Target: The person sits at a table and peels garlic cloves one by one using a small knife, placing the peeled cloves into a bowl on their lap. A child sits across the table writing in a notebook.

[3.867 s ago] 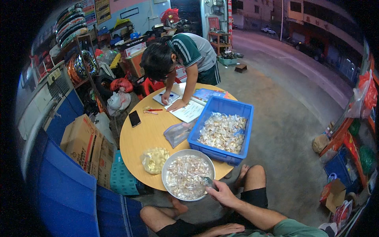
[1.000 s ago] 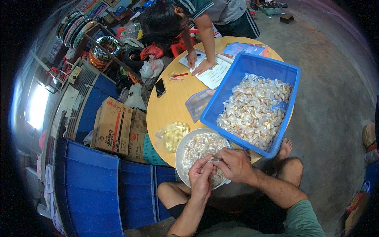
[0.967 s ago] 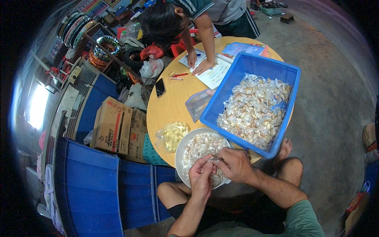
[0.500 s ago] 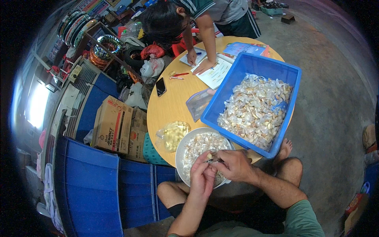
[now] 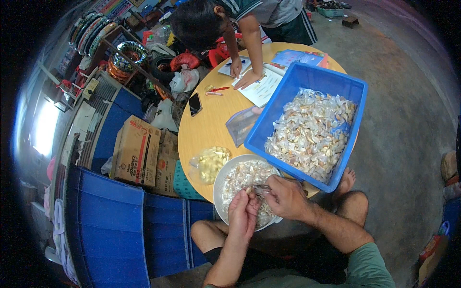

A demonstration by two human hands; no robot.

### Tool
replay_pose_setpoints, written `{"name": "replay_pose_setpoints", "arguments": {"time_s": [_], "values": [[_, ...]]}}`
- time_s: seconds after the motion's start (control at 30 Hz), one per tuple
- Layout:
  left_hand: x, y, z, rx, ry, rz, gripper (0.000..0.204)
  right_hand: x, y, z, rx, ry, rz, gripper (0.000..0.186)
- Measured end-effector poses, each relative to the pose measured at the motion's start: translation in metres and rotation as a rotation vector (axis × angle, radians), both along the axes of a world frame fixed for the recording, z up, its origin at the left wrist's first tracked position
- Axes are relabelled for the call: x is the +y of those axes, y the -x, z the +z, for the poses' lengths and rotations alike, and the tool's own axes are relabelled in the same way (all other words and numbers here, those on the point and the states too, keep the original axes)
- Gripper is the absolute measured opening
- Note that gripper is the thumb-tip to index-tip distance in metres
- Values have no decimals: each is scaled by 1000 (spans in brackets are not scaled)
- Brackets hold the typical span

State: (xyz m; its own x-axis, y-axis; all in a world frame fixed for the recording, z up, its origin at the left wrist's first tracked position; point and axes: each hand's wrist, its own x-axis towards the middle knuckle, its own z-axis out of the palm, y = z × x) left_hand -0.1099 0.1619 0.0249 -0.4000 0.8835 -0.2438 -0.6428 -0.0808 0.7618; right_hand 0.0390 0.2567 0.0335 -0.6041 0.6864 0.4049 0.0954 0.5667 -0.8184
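Above a white bowl [image 5: 217, 191] of small pale pieces with shiny, translucent film, my two hands work close together. My left hand [image 5: 243, 213] is closed, pinching a small cream-coloured piece [image 5: 248, 190] between thumb and fingertips. In my right hand [image 5: 288, 198] is a thin metal tool [image 5: 260, 187], its tip close to that piece; its exact kind is unclear. Left of the bowl lies a clear bag [image 5: 211, 164] of pale yellow pieces. Beyond my right hand stands a big blue tub [image 5: 307, 177] filled with similar whitish-tan, filmy pieces.
The round wooden table [image 5: 197, 137] also bears a phone [image 5: 195, 104], pens [image 5: 219, 89], a translucent pouch [image 5: 240, 127] and an open book [image 5: 264, 91]. Another person [image 5: 249, 29] leans over it from the far side. Cardboard boxes [image 5: 139, 151] stand at the left.
My left hand has lowered slightly and its fingers have curled in more. My right hand has risen a little, and the metal tool has shifted up with it.
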Motion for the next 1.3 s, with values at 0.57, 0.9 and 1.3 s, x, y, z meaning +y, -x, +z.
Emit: {"name": "replay_pose_setpoints", "arguments": {"time_s": [0.57, 0.9, 1.3], "values": [[0, -28, 7, 344, 56, 11, 25, 1, 5, -9, 106, -17, -10, 21], [0, -22, 7, 348, 75, 32, 24, 0, 4, -2, 124, -7, 20, 24], [-1, -24, 13, 237, 70, 19, 21, 2, 7, -9, 155, -76, 9, 21]]}}
